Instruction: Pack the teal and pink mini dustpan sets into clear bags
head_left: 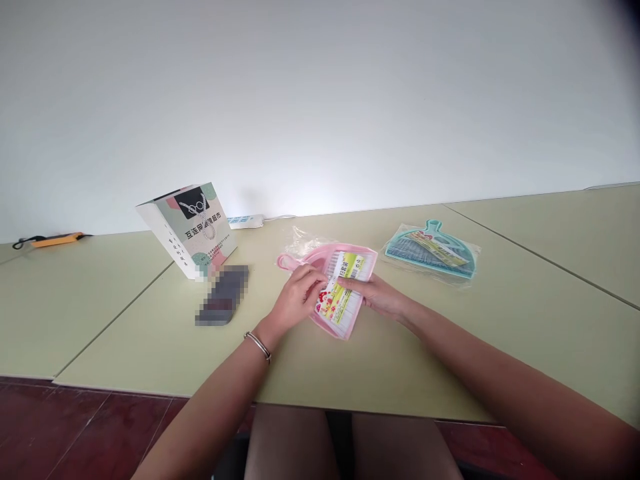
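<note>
A pink dustpan (367,273) with a brush in it and a printed label card (345,293) across its front is held just over the table, its round handle pointing to the upper left. Clear plastic wrap (306,241) bunches up around that handle. My right hand (377,297) grips the right edge, thumb on the label and fingers behind. On the left side my left hand (300,293) has its fingers bent and pinched together at the label's edge; whether they hold the wrap or the card is hidden.
A wrapped teal dustpan set (435,250) lies to the right. At the left stand a paper gift bag (200,230) and, before it, a blurred dark object (223,295). Behind are a power strip (245,221) and an orange item with a black strap (57,240). Seams cross the table (400,373).
</note>
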Demonstrator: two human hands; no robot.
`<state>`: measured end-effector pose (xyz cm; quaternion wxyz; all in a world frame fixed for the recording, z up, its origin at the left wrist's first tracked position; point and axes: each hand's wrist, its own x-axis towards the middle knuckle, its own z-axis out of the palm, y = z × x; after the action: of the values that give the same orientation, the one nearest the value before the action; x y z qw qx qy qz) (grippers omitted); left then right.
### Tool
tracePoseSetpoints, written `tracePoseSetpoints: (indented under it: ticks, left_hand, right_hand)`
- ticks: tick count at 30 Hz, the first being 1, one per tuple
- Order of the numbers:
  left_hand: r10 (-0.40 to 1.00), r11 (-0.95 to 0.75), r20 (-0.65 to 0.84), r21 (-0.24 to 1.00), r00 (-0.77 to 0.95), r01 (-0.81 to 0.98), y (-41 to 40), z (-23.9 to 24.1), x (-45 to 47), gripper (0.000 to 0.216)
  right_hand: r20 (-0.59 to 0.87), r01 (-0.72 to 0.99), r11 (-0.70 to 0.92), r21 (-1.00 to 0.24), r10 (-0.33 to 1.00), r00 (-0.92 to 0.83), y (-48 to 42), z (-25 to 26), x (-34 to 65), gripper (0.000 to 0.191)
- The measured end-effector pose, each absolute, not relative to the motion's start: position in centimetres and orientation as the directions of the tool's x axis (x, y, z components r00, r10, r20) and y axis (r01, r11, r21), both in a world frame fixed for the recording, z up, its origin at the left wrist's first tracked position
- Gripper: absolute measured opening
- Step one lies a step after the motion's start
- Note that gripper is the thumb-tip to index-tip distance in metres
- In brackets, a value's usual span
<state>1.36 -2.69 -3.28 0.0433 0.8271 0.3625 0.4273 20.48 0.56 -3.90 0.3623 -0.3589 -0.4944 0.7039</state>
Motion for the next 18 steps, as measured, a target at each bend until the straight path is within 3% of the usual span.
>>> tracePoseSetpoints:
  ticks: [2,5,8,11,13,15,18]
  left_hand:
    - [0.627,-0.750,0.667,0.379,0.401,0.542,-2.9,-3.2,1.6,0.015]
    - [0.640,-0.747,0.644,0.396,0.418,0.534,-3.2,-2.9,1.6,0.015]
    - [0.673,-0.683,0.679,0.420,0.293,0.597,-3.4,-2.6,1.4,0.015]
    - [0.752,-0.480,0.643,0.683,-0.141,0.551,-3.2,-2.5,1.6,0.044]
    - [0.881,-0.300,0.382,0.907,-0.278,0.296,-3.1,-2.5,2.0,0.063]
    - [0.989,-0.112,0.113,0.994,-0.097,0.014,-3.0,-2.5,2.5,0.071]
    - [0.979,0.064,-0.027,0.982,0.201,-0.180,-3.0,-2.3,2.8,0.081]
  right_hand:
    - [-0.128,-0.191,-0.254,-0.948,0.855,-0.502,0.0,-4.0,19.8,0.026]
    - [-0.123,-0.348,-0.274,-0.897,0.908,-0.400,-0.2,-3.8,19.3,0.018]
    - [-0.161,-0.502,-0.277,-0.819,0.952,-0.261,-0.1,-3.3,19.2,0.013]
    - [-0.193,-0.587,-0.275,-0.762,0.961,-0.200,-0.2,-2.9,18.9,0.014]
    - [-0.189,-0.599,-0.272,-0.753,0.962,-0.199,-0.5,-2.9,18.6,0.015]
    - [-0.174,-0.587,-0.265,-0.765,0.962,-0.208,-0.7,-3.1,18.3,0.015]
    - [-0.180,-0.542,-0.281,-0.792,0.956,-0.233,-0.7,-3.3,18.2,0.013]
